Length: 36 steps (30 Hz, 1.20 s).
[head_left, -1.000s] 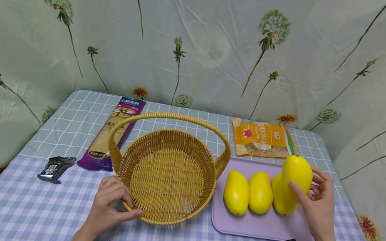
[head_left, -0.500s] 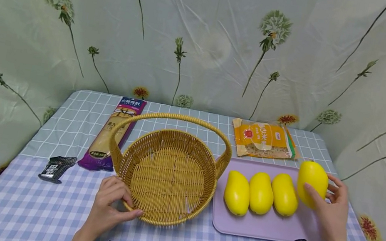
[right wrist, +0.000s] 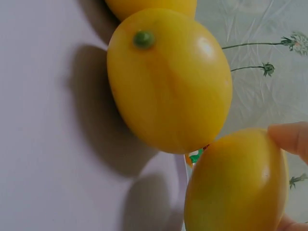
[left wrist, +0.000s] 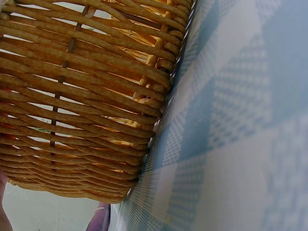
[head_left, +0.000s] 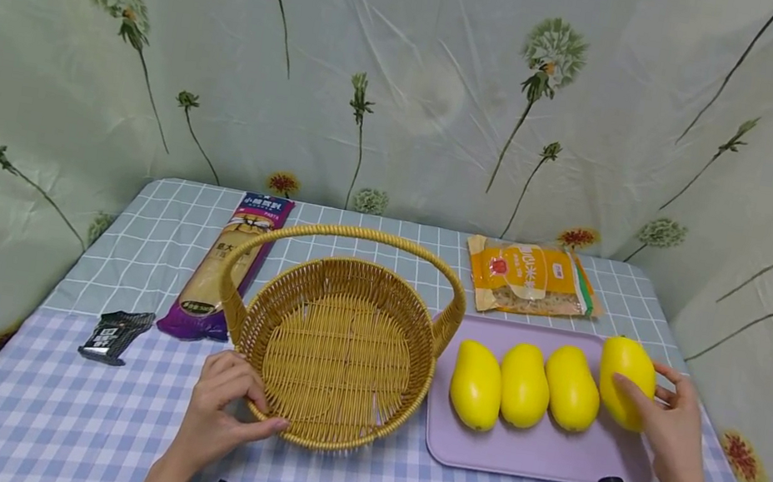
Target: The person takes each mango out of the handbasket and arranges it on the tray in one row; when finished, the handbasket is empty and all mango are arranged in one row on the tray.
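My left hand [head_left: 220, 410] grips the near-left rim of a round wicker basket [head_left: 337, 360] with a tall arched handle. In the left wrist view the woven wall [left wrist: 82, 101] fills the left side. At the right, my right hand [head_left: 669, 421] holds a yellow mango [head_left: 625, 383] between thumb and fingers, over the right end of a lilac tray [head_left: 511, 460]. Three more mangoes lie in a row on that tray: the left one [head_left: 476, 386], the middle one [head_left: 524, 386] and the right one [head_left: 571, 388]. In the right wrist view the held mango [right wrist: 236, 183] stands beside its neighbour, whose green stem end shows.
A purple pasta packet [head_left: 226, 270] lies behind the basket to the left, with a small black wrapper [head_left: 116, 336] nearer the left edge. Behind the tray is an orange food bag [head_left: 532, 281]. A flowered curtain [head_left: 410, 93] closes off the back.
My right hand has carried the held mango rightward from over the row and lowered it at the tray's right end. The left hand and basket stay put.
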{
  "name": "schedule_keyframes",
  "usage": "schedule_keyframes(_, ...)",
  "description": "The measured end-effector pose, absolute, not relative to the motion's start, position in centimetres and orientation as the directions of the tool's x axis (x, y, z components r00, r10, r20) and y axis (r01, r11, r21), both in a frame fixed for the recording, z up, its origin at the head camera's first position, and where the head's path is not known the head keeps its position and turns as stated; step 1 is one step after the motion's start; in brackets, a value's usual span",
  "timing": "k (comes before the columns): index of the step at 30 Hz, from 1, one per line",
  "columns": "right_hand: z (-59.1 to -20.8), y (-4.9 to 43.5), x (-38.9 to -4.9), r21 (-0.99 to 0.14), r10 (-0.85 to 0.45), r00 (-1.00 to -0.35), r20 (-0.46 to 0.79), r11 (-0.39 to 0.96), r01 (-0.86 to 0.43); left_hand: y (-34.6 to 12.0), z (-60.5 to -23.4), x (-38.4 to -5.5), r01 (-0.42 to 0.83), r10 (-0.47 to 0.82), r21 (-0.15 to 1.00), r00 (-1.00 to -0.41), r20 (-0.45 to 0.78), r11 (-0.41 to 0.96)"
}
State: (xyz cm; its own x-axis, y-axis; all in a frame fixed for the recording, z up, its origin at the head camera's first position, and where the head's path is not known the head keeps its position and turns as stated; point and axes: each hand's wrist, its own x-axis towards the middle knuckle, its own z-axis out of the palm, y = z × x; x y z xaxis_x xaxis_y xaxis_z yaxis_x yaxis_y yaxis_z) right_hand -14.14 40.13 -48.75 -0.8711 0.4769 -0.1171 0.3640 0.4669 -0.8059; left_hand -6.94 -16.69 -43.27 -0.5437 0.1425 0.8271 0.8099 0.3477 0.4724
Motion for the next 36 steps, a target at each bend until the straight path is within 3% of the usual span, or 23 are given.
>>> schedule_keyframes(13,-42.9,35.3,-12.0,-0.758,0.426,-0.874,-0.234,0.482,0.438,-16.7,-43.2,-6.8,0.804,0.142,0.479,-0.552,0.822,0.353)
schedule_keyframes(36,-42.9,35.1,-12.2,-0.639,0.335,-0.914,-0.23,0.656,0.402,-16.7,-43.2,-6.8,0.805,0.142,0.476,-0.549,0.823,0.355)
